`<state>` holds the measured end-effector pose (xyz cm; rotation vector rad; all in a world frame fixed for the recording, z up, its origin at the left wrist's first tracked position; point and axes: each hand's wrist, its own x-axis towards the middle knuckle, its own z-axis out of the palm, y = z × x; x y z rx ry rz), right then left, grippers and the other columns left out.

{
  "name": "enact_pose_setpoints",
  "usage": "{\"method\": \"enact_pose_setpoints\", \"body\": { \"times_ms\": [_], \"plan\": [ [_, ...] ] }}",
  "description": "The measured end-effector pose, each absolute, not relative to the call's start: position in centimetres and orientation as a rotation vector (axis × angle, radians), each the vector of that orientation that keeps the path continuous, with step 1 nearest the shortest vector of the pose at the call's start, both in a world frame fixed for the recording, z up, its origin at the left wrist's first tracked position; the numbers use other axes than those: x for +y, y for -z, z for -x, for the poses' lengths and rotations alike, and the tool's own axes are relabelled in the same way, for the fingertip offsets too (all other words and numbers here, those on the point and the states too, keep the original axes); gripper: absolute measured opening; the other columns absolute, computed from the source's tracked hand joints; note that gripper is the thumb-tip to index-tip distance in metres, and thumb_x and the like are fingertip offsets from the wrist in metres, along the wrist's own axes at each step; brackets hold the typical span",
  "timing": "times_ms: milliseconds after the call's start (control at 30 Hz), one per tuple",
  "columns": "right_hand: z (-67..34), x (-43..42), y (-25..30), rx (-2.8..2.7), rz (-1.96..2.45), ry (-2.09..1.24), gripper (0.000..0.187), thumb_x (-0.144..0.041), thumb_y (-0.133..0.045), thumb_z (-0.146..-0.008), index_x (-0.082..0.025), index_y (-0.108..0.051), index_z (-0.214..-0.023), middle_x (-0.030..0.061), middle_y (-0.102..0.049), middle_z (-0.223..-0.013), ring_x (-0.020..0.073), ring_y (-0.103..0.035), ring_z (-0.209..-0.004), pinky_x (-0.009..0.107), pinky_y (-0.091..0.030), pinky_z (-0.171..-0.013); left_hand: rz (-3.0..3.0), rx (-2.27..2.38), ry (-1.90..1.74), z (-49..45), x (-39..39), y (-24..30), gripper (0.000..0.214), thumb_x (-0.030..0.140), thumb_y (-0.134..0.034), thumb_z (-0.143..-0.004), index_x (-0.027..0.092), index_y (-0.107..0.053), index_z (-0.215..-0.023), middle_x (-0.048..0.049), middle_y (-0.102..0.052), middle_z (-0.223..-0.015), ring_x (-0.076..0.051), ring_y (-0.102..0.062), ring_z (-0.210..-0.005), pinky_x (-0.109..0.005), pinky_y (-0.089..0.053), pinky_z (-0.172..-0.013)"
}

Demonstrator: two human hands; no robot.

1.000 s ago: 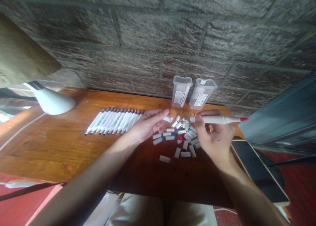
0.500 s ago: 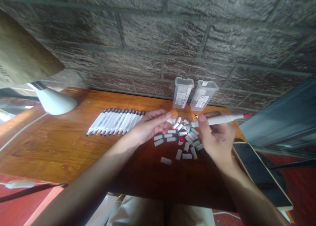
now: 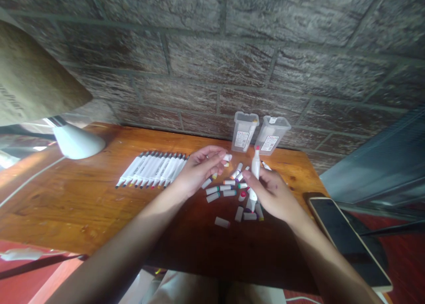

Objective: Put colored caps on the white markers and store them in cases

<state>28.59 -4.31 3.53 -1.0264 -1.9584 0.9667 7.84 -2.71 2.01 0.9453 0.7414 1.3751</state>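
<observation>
My left hand (image 3: 201, 169) pinches a white marker cap (image 3: 227, 157) between thumb and fingertips. In my right hand (image 3: 274, 191) is a white marker (image 3: 255, 171), held nearly upright, its red-pink tip at the top and another reddish tip at the lower end. Loose marker caps (image 3: 229, 193), white with coloured ends, lie scattered beneath and between both hands; my right hand hides some of them. Left of my left hand, a row of white markers (image 3: 149, 169) lies side by side, its right end partly covered by that hand.
Two clear plastic cases (image 3: 245, 133) stand against the brick wall (image 3: 199, 51). A lamp (image 3: 78, 140) occupies the left of the wooden table (image 3: 83, 206). A phone or tablet (image 3: 348, 237) rests at the right edge, beside my right forearm.
My right hand has swung the marker from nearly level, pointing right, to nearly upright, and moved it left over the caps. The left hand still holds its cap.
</observation>
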Motion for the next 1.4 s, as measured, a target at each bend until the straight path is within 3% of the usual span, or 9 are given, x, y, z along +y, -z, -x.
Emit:
{"method": "enact_pose_setpoints", "body": {
  "times_ms": [200,667,900,1000,1133,1200,1233,1333,1400],
  "plan": [
    [-28.1,-4.9,-3.7,-2.15,1.045,-1.051,0.043,-0.045,-0.049,-0.099,-0.02,-0.05,-0.064,-0.0043,-0.051,-0.055,0.0098,-0.048,-0.051,0.024,-0.034,-0.052,-0.995,0.749,-1.365,-7.7,-2.7,-1.8,0.025,0.033,-0.086,-0.072,0.014,-0.074,-0.085,0.0009,-0.065,-0.07,-0.007,-0.056,-0.059,-0.02,-0.046,-0.059],
    [-28.6,-4.8,-3.5,-2.178,1.051,-1.317,0.041,-0.053,-0.051,-0.096,-0.018,-0.059,-0.077,-0.0035,-0.05,-0.062,0.0099,-0.051,-0.055,0.022,-0.036,-0.051,-1.163,0.745,-1.303,-7.6,-2.8,-1.3,0.023,0.037,-0.077,-0.082,0.015,-0.073,-0.09,0.0005,-0.064,-0.069,-0.008,-0.055,-0.061,-0.021,-0.044,-0.063],
    [-28.7,-5.0,-4.1,-2.101,0.992,-1.416,0.035,-0.051,-0.061,-0.091,-0.017,-0.07,-0.094,-0.0014,-0.06,-0.068,0.0112,-0.057,-0.058,0.021,-0.042,-0.051,-1.007,0.678,-1.205,-8.2,-3.0,-2.0,0.045,0.05,-0.073,-0.083,0.014,-0.058,-0.061,0.0041,-0.046,-0.049,-0.006,-0.045,-0.047,-0.02,-0.036,-0.05],
    [-28.9,-5.0,-4.6,-2.04,0.989,-1.451,0.035,-0.051,-0.062,-0.091,-0.019,-0.07,-0.104,-0.0036,-0.06,-0.062,0.0107,-0.055,-0.052,0.021,-0.042,-0.049,-0.955,0.771,-1.224,-8.2,-2.9,-2.1,0.051,0.057,-0.073,-0.079,0.014,-0.056,-0.058,0.0041,-0.044,-0.047,-0.006,-0.042,-0.045,-0.02,-0.033,-0.048],
    [-28.9,-4.8,-4.7,-1.887,1.048,-1.311,0.046,-0.057,-0.046,-0.097,-0.018,-0.069,-0.097,-0.0038,-0.058,-0.055,0.0107,-0.052,-0.048,0.023,-0.044,-0.051,-0.888,0.889,-1.276,-8.0,-2.7,-2.1,0.052,0.06,-0.077,-0.073,0.015,-0.056,-0.059,0.0056,-0.041,-0.045,-0.006,-0.039,-0.043,-0.02,-0.031,-0.046],
    [-28.7,-4.6,-4.5,-1.786,1.062,-1.25,0.047,-0.058,-0.043,-0.098,-0.018,-0.068,-0.1,-0.0039,-0.058,-0.055,0.0108,-0.052,-0.047,0.024,-0.044,-0.051,-0.886,0.893,-1.279,-8.0,-2.7,-2.2,0.052,0.06,-0.079,-0.072,0.015,-0.056,-0.058,0.0059,-0.039,-0.045,-0.005,-0.038,-0.043,-0.02,-0.03,-0.046],
    [-28.6,-4.4,-4.3,-1.735,1.062,-1.24,0.044,-0.056,-0.047,-0.098,-0.019,-0.065,-0.111,-0.0047,-0.058,-0.055,0.0113,-0.051,-0.047,0.024,-0.043,-0.049,-0.885,0.885,-1.278,-7.9,-2.7,-2.2,0.052,0.059,-0.08,-0.071,0.014,-0.057,-0.058,0.0058,-0.04,-0.045,-0.005,-0.038,-0.044,-0.02,-0.03,-0.046],
    [-28.3,-4.0,-3.8,-1.57,1.03,-1.195,0.056,-0.05,-0.057,-0.095,-0.025,-0.039,-0.142,-0.008,-0.057,-0.056,0.013,-0.049,-0.043,0.025,-0.039,-0.043,-0.87,0.878,-1.266,-8.0,-2.8,-2.2,0.05,0.058,-0.082,-0.067,0.014,-0.062,-0.061,0.0057,-0.042,-0.046,-0.005,-0.038,-0.043,-0.02,-0.029,-0.045],
    [-28.3,-3.9,-3.6,-1.49,0.996,-1.135,0.051,-0.048,-0.059,-0.094,-0.028,-0.041,-0.137,-0.008,-0.057,-0.056,0.0125,-0.048,-0.042,0.025,-0.038,-0.042,-0.854,0.892,-1.252,-8.0,-2.8,-2.3,0.051,0.061,-0.082,-0.065,0.014,-0.062,-0.059,0.0056,-0.042,-0.044,-0.005,-0.038,-0.042,-0.02,-0.028,-0.044]
  ]
}}
